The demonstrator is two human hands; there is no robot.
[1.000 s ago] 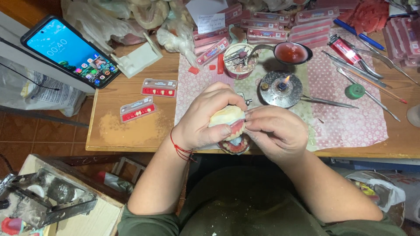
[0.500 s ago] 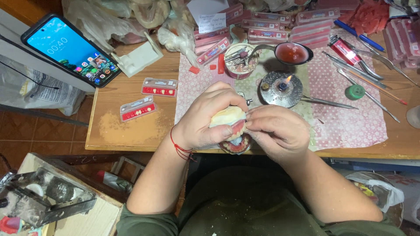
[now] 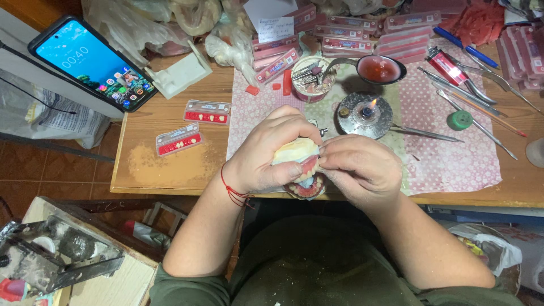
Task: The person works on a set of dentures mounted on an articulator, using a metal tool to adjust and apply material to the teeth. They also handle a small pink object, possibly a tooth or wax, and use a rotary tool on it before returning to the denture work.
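Observation:
My left hand (image 3: pixel 266 153) wraps around a cream plaster dental model (image 3: pixel 296 152) with pink wax gums and teeth, held over the table's front edge. My right hand (image 3: pixel 357 167) presses its fingertips against the model's right side; a thin metal tool seems to stick out between the fingers near the model. A red thread circles my left wrist. A lower pink wax piece with teeth (image 3: pixel 306 187) shows under the hands.
A small lit spirit burner (image 3: pixel 365 113) stands just behind my hands. A spoon with red wax (image 3: pixel 378 69), a tin of tools (image 3: pixel 310 76), metal instruments (image 3: pixel 470 96), two tooth cards (image 3: pixel 192 127), pink boxes (image 3: pixel 345 34) and a phone (image 3: pixel 93 62) sit on the wooden table (image 3: pixel 164 170).

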